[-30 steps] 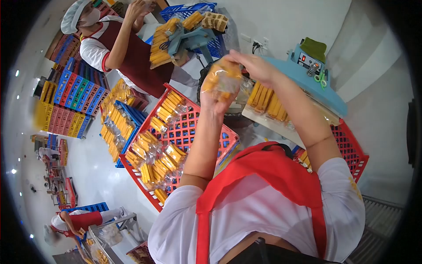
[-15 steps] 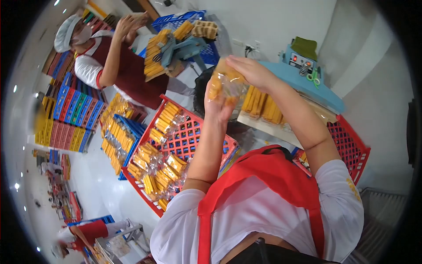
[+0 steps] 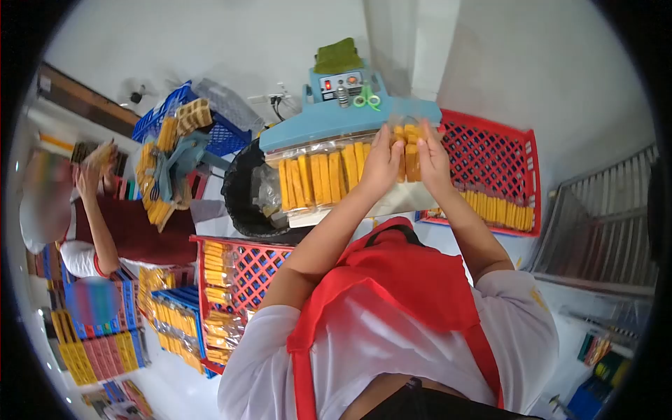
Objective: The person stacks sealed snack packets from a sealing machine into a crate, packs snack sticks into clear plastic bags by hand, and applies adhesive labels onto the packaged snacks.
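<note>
My left hand (image 3: 382,165) and my right hand (image 3: 433,162) face each other on either side of a clear plastic bag of yellow sticks (image 3: 409,134), pressing it between the palms and fingers. The bag stands at the right end of a work surface, against the blue sealing machine (image 3: 280,131). Left of my hands, a row of bagged yellow sticks (image 3: 318,179) lies along the same surface. My fingers hide part of the held bag.
A red crate (image 3: 490,150) with a row of yellow sticks stands at right; another red crate (image 3: 259,276) holds packs at lower left. A black-lined bin (image 3: 241,185) sits between. Green scissors (image 3: 367,99) lie on the sealer. A co-worker in a maroon apron (image 3: 136,231) stands at far left.
My view has turned right toward the sealer. My hands have moved with the bag from above the left side of the work surface to its right end.
</note>
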The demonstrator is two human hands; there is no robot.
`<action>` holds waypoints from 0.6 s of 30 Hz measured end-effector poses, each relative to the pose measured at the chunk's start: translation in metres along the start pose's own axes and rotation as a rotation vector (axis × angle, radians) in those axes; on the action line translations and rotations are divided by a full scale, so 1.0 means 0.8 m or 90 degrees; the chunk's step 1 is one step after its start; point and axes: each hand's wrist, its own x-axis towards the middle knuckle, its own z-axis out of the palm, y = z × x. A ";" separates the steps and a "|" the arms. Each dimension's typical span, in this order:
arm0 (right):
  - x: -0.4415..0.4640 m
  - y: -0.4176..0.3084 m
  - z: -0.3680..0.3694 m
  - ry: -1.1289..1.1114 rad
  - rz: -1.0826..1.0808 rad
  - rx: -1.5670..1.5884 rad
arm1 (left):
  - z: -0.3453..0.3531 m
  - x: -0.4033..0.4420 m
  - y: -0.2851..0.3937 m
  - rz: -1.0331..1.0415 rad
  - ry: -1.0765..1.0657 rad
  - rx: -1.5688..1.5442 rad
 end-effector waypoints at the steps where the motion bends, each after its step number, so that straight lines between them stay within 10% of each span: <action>1: -0.006 0.021 -0.004 0.012 0.018 -0.053 | 0.011 -0.003 -0.011 -0.003 -0.015 0.069; 5: -0.005 0.005 -0.027 0.041 -0.082 -0.395 | 0.021 -0.001 0.012 0.019 -0.018 0.160; 16: 0.010 -0.012 -0.041 0.093 0.000 -0.189 | 0.017 0.022 0.020 0.006 0.094 0.124; 18: 0.013 -0.003 -0.046 0.069 0.082 -0.026 | 0.021 0.023 0.009 -0.188 0.082 -0.137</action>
